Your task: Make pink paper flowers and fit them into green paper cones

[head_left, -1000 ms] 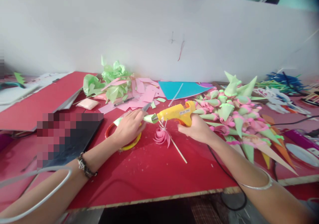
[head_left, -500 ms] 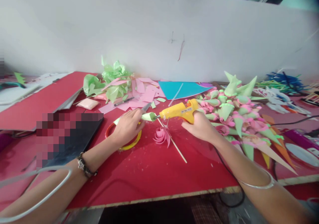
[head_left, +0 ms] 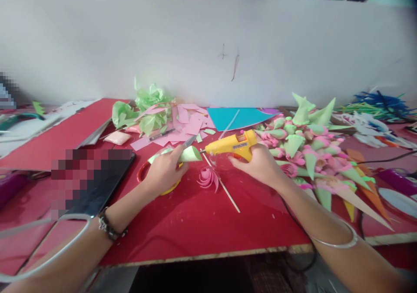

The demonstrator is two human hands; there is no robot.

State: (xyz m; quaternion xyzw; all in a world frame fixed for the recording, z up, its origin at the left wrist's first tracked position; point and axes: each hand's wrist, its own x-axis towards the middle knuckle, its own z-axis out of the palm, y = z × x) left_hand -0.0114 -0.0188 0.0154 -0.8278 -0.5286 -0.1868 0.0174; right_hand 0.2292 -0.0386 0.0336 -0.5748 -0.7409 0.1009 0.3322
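the left hand (head_left: 164, 171) grips a green paper cone (head_left: 191, 154), the right hand (head_left: 264, 165) grasps a glue gun (head_left: 226, 146) at its 3 o'clock, seemingly applying glue, which calls for steady aim, above a pink paper flower (head_left: 207, 178) at 5 o'clock.

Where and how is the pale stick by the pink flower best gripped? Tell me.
Pinch the pale stick by its bare near half, probably best from above and the right: it lies thin and low on the red table, with the pink flower beside its far part.
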